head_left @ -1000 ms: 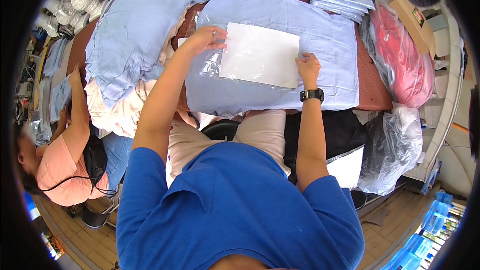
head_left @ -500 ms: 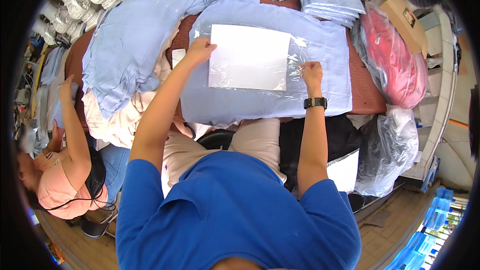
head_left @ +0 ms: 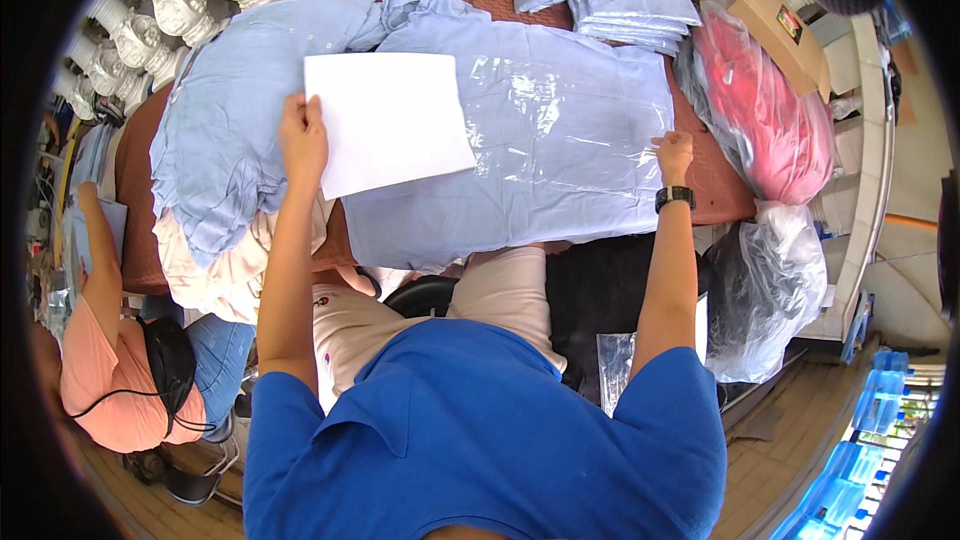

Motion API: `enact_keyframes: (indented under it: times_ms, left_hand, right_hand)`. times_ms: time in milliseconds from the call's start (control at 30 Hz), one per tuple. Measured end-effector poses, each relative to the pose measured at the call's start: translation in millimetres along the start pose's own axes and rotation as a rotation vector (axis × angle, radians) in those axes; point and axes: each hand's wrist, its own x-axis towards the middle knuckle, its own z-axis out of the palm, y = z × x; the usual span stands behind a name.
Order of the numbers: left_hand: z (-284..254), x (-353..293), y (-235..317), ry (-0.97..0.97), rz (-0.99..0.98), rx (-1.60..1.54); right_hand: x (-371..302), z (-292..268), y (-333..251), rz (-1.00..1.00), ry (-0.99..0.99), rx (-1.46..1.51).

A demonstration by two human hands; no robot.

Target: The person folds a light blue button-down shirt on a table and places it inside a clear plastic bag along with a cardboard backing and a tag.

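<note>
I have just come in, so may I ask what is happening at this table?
A person in a blue shirt holds a white sheet by its left side with the left hand. The right hand pinches the right edge of a clear plastic sleeve spread over light blue cloth. Most of the sheet is outside the sleeve. Another person sits at the left.

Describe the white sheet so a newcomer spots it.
Find the brown table, then the light blue cloth spread on it. Over that cloth's left side, the left hand grips the white sheet by its left edge. It is plain and opaque, unlike the clear plastic to its right.
</note>
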Motion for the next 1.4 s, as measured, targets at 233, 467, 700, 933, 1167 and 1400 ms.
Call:
enact_keyframes:
  times_ms: [233,467,700,933,1167,1400]
  left_hand:
    - [-23.4,-25.1,-44.7,0.035,0.075,0.123]
    - [50.2,-55.7,34.1,-0.112,0.569,0.347]
    - [206.7,-37.3,19.7,-0.757,0.045,-0.080]
    - [250.8,-25.9,19.7,-1.050,-0.169,-0.321]
    - [230.2,4.2,119.8,-0.984,0.215,-0.364]
    - [259.9,107.4,204.1,-0.728,0.313,-0.333]
  right_hand:
    - [-15.8,-37.9,-22.1,0.328,-0.051,0.052]
    - [-11.6,-48.5,-9.8,0.293,-0.138,0.031]
    - [-8.1,-61.8,-2.7,0.200,-0.481,0.098]
    - [-3.9,-82.9,-17.5,-0.275,-0.374,-0.142]
    - [50.4,-128.0,-112.1,-0.553,-0.128,-0.200]
    - [178.1,-101.6,-220.9,-0.814,0.058,-0.364]
